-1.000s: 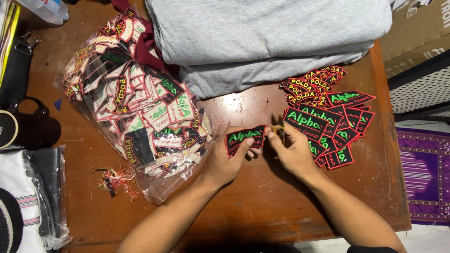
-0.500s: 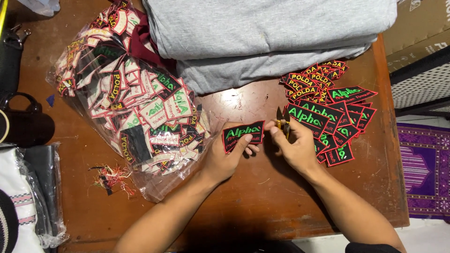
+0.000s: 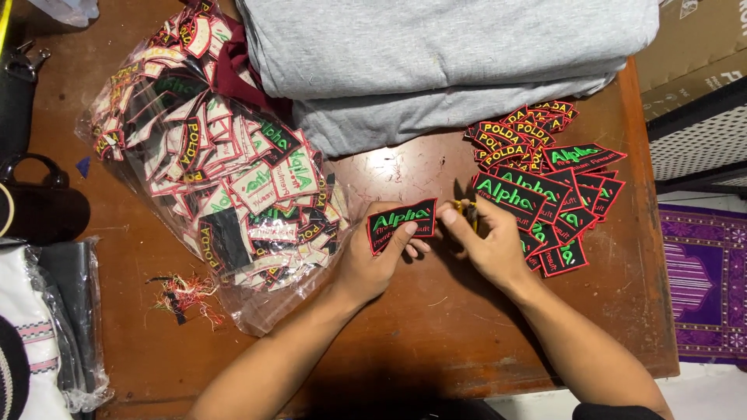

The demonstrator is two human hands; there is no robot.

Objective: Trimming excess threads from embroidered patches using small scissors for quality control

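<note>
Left hand (image 3: pixel 373 260) pinches a black embroidered patch (image 3: pixel 401 225) with a red border and green lettering, thumb on its face and fingers folded beneath, holding it just above the brown wooden table (image 3: pixel 436 342). The patch's long axis runs nearly left to right, tilted slightly upward toward the right, so its free right end points straight at the right hand (image 3: pixel 486 245). That hand is closed around a small yellow-handled tool (image 3: pixel 468 211), apparently thread snips, though the blades are too small to make out, and its tip sits just beside the patch's right edge; whether it touches the cloth cannot be told. Both hands meet near the middle of the table, the left one carrying the patch, the right one nearer to the spread pile of similar patches (image 3: pixel 548 183) lying just to its far right, some black with green lettering, others smaller with yellow lettering. On the opposite side, just beside the left wrist, a clear plastic bag (image 3: pixel 210 179) bulges with many more patches, most lying face down. A small tangle of red and black thread trimmings (image 3: pixel 183 295) rests on the table near the bag's lower edge. Folded grey fabric (image 3: pixel 443 62) is stacked along the far edge, well apart from both hands.
</note>
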